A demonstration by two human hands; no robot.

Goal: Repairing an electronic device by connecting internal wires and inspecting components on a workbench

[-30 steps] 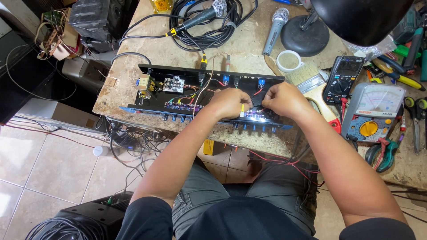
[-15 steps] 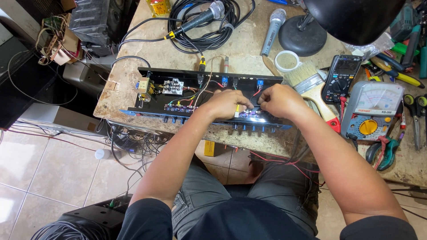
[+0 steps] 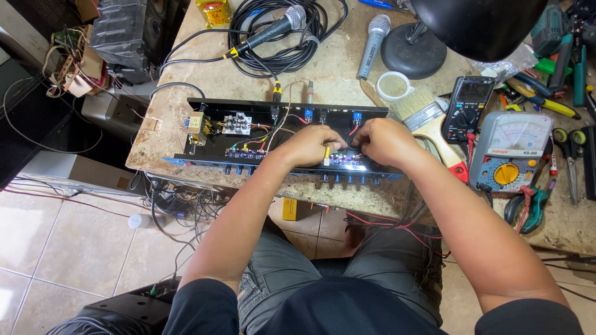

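Note:
An open black rack-style audio unit (image 3: 248, 111) lies on the stone workbench (image 3: 335, 68), its circuit boards, wires and front knobs exposed. My left hand (image 3: 308, 146) is inside its right half, fingers closed around a slim yellow-handled tool (image 3: 326, 153) that points down at the lit board. My right hand (image 3: 382, 141) is beside it, fingertips pinched on a small dark part at the same spot; what it pinches is too small to tell.
A paintbrush (image 3: 428, 124), a black digital multimeter (image 3: 470, 105) and an analog meter (image 3: 512, 152) lie right of the unit. Two microphones (image 3: 372, 37) and coiled cable (image 3: 279, 37) sit behind, with a lamp base (image 3: 413, 53). Pliers, scissors and screwdrivers crowd the right edge.
Both hands stay at the same spot in the unit with only slight finger shifts. The camera view has drifted a little.

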